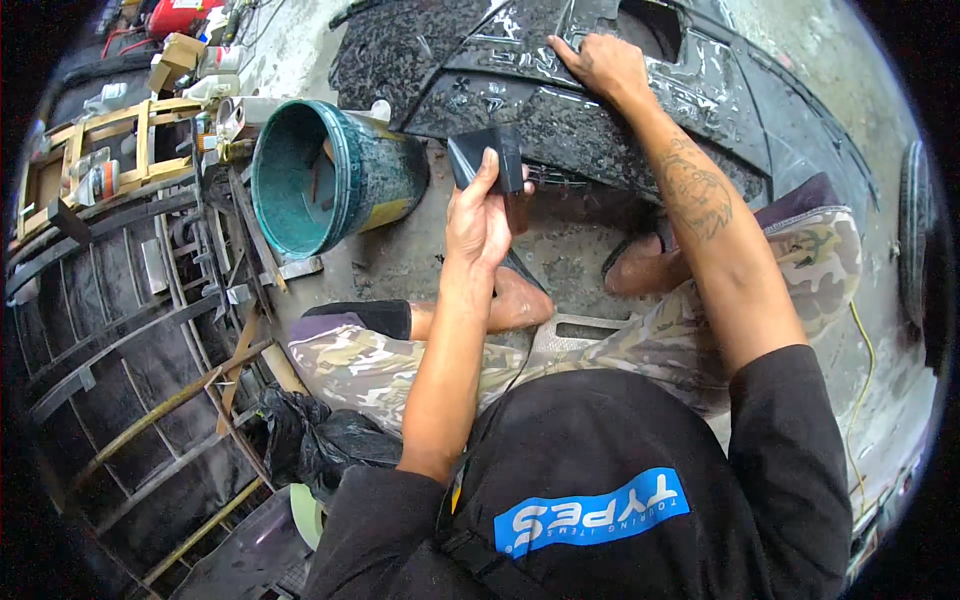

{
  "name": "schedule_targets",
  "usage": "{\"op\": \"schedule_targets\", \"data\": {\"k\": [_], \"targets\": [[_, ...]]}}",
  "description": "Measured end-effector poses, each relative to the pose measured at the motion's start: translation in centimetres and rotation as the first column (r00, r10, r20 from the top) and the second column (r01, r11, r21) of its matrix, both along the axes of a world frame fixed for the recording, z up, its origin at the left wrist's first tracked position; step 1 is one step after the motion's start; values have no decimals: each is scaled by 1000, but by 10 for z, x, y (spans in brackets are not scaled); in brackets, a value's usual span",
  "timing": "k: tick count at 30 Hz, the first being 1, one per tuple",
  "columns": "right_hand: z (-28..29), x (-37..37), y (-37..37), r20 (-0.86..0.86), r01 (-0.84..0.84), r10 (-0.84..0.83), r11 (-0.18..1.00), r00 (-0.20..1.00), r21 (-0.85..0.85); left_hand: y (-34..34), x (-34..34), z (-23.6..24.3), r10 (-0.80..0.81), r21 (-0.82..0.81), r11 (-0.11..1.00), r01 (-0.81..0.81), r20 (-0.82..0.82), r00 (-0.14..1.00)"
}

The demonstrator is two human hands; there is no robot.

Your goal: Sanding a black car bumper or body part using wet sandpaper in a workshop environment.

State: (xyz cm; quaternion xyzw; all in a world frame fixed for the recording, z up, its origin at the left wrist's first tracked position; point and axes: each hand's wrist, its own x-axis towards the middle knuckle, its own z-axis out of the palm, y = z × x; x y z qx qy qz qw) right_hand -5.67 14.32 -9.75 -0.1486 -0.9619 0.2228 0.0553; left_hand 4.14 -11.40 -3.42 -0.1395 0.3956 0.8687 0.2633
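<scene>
My left hand (477, 222) is raised above the floor, thumb and fingers closed on a black angular piece (497, 156) with a flat, pointed side. Its exact kind is unclear. A reddish-brown part (517, 212) shows just below the piece, beside my fingers. Farther off, my right hand (605, 68) rests on a large, wet, dark panel (520, 100), beside a cutout. Its thumb is stretched away to the left; the other fingers are bent and partly hidden, with nothing visible in them. The panel lies in front of my feet, shiny with water and speckled.
Left of the panel, a green bucket (345, 185) leans with its mouth toward me. Wooden frames (150, 130), metal bars and bottles crowd the left side. A black plastic bag (325, 435) lies by my left leg. A yellow cord (868, 350) runs along the floor at right.
</scene>
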Motion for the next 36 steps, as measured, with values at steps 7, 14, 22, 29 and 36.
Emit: {"op": "schedule_targets", "data": {"k": [7, 14, 22, 29, 36], "targets": [[-13, -12, 23, -87, 47, -67, 976, 994, -212, -1, 9, -8, 8, 101, 995, -14, 62, 998], [33, -15, 26, -77, -460, 462, 822, 883, -337, 9, 21, -43, 70, -37, 997, -68, 49, 996], [60, 90, -28, -82, -632, 677, 629, 732, -452, 8, 28, -79, 5, 68, 998, -10, 82, 997], [19, 94, -29, -127, -491, 544, 601, 829, -630, 16, 26, -91, -41, 44, 998, 40, 29, 999], [-5, 88, -33, -72, -417, 497, 629, 865, -657, 17, 34, -115, 3, 80, 997, -8, 56, 998]]}}
